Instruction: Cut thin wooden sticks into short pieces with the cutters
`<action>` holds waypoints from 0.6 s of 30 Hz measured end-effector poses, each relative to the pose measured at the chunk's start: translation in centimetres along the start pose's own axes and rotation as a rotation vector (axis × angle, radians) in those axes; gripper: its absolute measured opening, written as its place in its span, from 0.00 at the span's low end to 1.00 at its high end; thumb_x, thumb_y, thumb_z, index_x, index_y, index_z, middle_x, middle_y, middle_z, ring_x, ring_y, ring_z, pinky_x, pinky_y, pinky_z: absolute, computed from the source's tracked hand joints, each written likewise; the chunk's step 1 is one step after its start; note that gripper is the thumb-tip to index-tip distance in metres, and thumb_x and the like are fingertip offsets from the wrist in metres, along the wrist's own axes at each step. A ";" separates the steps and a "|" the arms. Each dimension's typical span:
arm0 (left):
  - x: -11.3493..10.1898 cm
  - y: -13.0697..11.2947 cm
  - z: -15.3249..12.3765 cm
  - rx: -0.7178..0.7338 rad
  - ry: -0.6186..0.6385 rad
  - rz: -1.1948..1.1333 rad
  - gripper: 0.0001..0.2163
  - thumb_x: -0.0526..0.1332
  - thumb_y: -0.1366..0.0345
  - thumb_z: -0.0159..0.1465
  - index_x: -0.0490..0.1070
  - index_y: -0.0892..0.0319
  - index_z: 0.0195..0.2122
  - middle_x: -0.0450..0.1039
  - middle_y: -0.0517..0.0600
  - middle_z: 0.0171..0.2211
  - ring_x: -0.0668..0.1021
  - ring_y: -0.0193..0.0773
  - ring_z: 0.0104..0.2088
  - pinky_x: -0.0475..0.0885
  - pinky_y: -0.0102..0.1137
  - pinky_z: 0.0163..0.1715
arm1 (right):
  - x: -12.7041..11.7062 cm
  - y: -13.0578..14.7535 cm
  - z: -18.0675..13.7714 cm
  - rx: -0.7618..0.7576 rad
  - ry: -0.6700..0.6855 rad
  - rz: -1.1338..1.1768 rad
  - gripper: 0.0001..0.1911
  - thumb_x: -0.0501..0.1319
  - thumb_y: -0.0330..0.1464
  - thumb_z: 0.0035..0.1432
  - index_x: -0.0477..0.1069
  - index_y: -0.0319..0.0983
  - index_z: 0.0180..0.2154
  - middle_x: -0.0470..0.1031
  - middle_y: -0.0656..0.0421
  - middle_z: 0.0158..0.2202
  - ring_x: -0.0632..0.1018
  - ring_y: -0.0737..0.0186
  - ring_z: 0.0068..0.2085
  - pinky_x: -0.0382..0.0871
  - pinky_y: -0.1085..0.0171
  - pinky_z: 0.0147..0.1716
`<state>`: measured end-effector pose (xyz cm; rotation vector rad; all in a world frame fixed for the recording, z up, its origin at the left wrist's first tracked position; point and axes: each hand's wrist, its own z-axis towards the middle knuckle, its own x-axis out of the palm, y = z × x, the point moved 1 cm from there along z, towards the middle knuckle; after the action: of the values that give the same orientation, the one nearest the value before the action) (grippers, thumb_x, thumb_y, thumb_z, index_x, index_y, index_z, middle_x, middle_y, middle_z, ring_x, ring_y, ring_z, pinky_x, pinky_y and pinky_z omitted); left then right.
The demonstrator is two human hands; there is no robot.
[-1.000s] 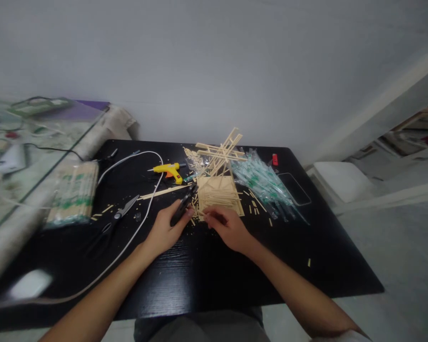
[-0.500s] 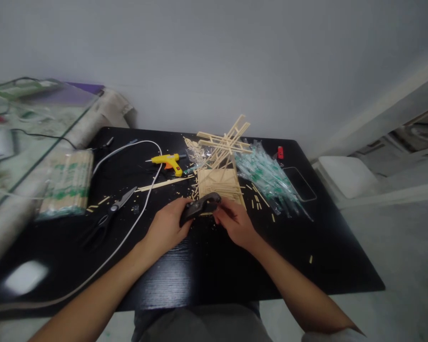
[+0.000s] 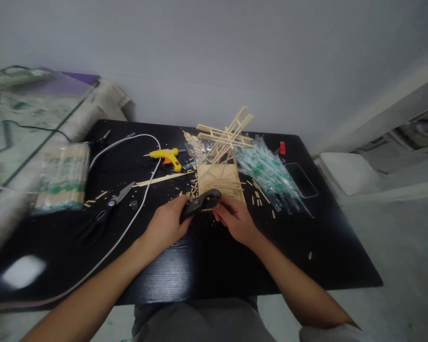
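Note:
My left hand (image 3: pixel 167 219) is closed around a dark pliers-like hand tool (image 3: pixel 196 204), whose jaw end points right. Close to that end, my right hand (image 3: pixel 237 219) has its fingers pinched together; whatever they hold is too small to make out. Beyond and partly under the tool lies a flat panel of wooden sticks (image 3: pixel 221 171), with loose thin sticks (image 3: pixel 223 184) across it. A lattice of crossed wooden sticks (image 3: pixel 228 137) leans up behind the panel. Short cut stick pieces (image 3: pixel 258 197) are scattered on both sides.
On the black table (image 3: pixel 235 270) are a yellow glue gun (image 3: pixel 167 156), scissors (image 3: pixel 112 203), a white cable (image 3: pixel 131 228) and a phone-like dark slab (image 3: pixel 301 179). Plastic wrappers (image 3: pixel 266 168) lie to the right, near a red object (image 3: pixel 282 147). A bagged stick bundle (image 3: pixel 64 175) sits at left.
The camera view has shifted slightly, so the table items appear a little higher. Both hands keep nearly the same pose around the tool.

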<state>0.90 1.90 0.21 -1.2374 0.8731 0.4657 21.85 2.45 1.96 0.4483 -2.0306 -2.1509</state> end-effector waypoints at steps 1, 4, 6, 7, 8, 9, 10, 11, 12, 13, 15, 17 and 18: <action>0.0 0.0 0.0 -0.002 0.003 0.005 0.07 0.57 0.66 0.65 0.69 0.57 0.44 0.77 0.53 0.38 0.80 0.46 0.38 0.72 0.36 0.39 | 0.0 -0.1 0.0 0.003 -0.001 0.010 0.20 0.59 0.47 0.67 0.69 0.39 0.29 0.65 0.63 0.22 0.64 0.70 0.22 0.57 0.68 0.22; 0.1 0.0 0.0 -0.004 0.005 0.019 0.06 0.57 0.66 0.66 0.69 0.57 0.43 0.77 0.53 0.38 0.80 0.46 0.38 0.72 0.36 0.39 | 0.1 -0.3 0.0 0.020 0.002 0.054 0.19 0.60 0.46 0.67 0.69 0.38 0.31 0.66 0.64 0.23 0.63 0.71 0.21 0.56 0.69 0.21; 0.1 0.0 0.0 -0.006 0.009 0.018 0.06 0.57 0.65 0.66 0.69 0.57 0.43 0.77 0.53 0.37 0.80 0.46 0.37 0.72 0.36 0.38 | 0.2 -0.3 0.0 0.042 0.011 0.100 0.18 0.60 0.46 0.66 0.70 0.38 0.34 0.67 0.64 0.23 0.63 0.72 0.20 0.55 0.69 0.20; 0.1 0.0 0.1 -0.005 0.009 0.012 0.06 0.57 0.65 0.66 0.69 0.58 0.43 0.77 0.53 0.37 0.80 0.46 0.37 0.72 0.36 0.38 | 0.2 -0.3 0.0 0.051 0.015 0.124 0.17 0.60 0.46 0.66 0.71 0.38 0.35 0.67 0.64 0.23 0.63 0.72 0.20 0.55 0.70 0.19; 0.2 0.0 0.1 -0.003 0.007 0.003 0.06 0.57 0.65 0.66 0.69 0.58 0.43 0.77 0.53 0.38 0.80 0.46 0.37 0.72 0.36 0.39 | 0.3 -0.3 0.0 0.058 0.018 0.146 0.16 0.60 0.45 0.66 0.71 0.38 0.36 0.67 0.65 0.23 0.63 0.73 0.20 0.54 0.70 0.19; 0.1 0.0 0.1 0.002 0.004 -0.006 0.07 0.57 0.65 0.66 0.70 0.57 0.44 0.77 0.53 0.38 0.80 0.46 0.38 0.72 0.36 0.39 | 0.3 -0.3 0.0 0.063 0.022 0.164 0.16 0.61 0.45 0.66 0.71 0.38 0.37 0.68 0.65 0.23 0.63 0.73 0.19 0.54 0.70 0.19; 0.1 0.0 0.1 0.007 0.001 -0.016 0.08 0.57 0.65 0.66 0.70 0.57 0.45 0.78 0.53 0.40 0.80 0.46 0.39 0.73 0.36 0.40 | 0.3 -0.3 0.0 0.067 0.026 0.179 0.15 0.61 0.44 0.66 0.71 0.38 0.37 0.68 0.65 0.23 0.63 0.73 0.19 0.54 0.70 0.18; 0.1 0.0 0.1 0.013 -0.002 -0.023 0.09 0.57 0.65 0.67 0.70 0.57 0.46 0.78 0.53 0.40 0.80 0.45 0.40 0.73 0.37 0.41 | 0.3 -0.4 -0.1 0.070 0.029 0.193 0.15 0.61 0.44 0.66 0.71 0.38 0.37 0.68 0.65 0.23 0.63 0.73 0.19 0.54 0.70 0.18; 0.1 0.0 0.1 0.018 -0.004 -0.028 0.09 0.57 0.65 0.67 0.70 0.57 0.47 0.78 0.53 0.41 0.80 0.45 0.41 0.73 0.37 0.41 | 0.3 -0.4 -0.1 0.071 0.031 0.207 0.14 0.61 0.43 0.66 0.71 0.38 0.37 0.68 0.65 0.23 0.63 0.74 0.19 0.53 0.70 0.18; 0.1 0.0 0.1 0.022 -0.005 -0.030 0.09 0.57 0.65 0.67 0.70 0.57 0.48 0.78 0.53 0.41 0.80 0.45 0.41 0.73 0.37 0.42 | 0.3 -0.4 -0.1 0.073 0.034 0.220 0.14 0.61 0.43 0.66 0.71 0.38 0.37 0.68 0.65 0.23 0.63 0.74 0.19 0.53 0.71 0.18; 0.0 0.0 0.0 0.027 -0.007 -0.030 0.10 0.57 0.64 0.67 0.70 0.57 0.48 0.78 0.53 0.41 0.80 0.45 0.40 0.73 0.36 0.42 | 0.3 -0.5 0.0 0.077 0.039 0.243 0.13 0.62 0.43 0.65 0.71 0.38 0.37 0.68 0.66 0.22 0.62 0.74 0.19 0.53 0.71 0.17; 0.0 0.0 0.1 0.033 -0.012 -0.030 0.10 0.57 0.64 0.67 0.70 0.57 0.48 0.78 0.53 0.41 0.80 0.45 0.40 0.73 0.36 0.42 | 0.2 -0.5 0.0 0.080 0.046 0.251 0.13 0.62 0.43 0.65 0.70 0.38 0.37 0.68 0.66 0.22 0.62 0.74 0.18 0.52 0.71 0.17; 0.0 0.0 0.1 0.037 -0.014 -0.031 0.10 0.57 0.64 0.67 0.70 0.57 0.48 0.78 0.53 0.41 0.81 0.45 0.40 0.73 0.36 0.42 | 0.2 -0.5 0.0 0.082 0.050 0.249 0.14 0.62 0.43 0.65 0.70 0.38 0.37 0.68 0.65 0.23 0.62 0.74 0.18 0.52 0.71 0.17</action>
<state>0.96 1.97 0.19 -1.2111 0.8457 0.4312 21.68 2.41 1.47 0.2401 -2.0324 -1.8991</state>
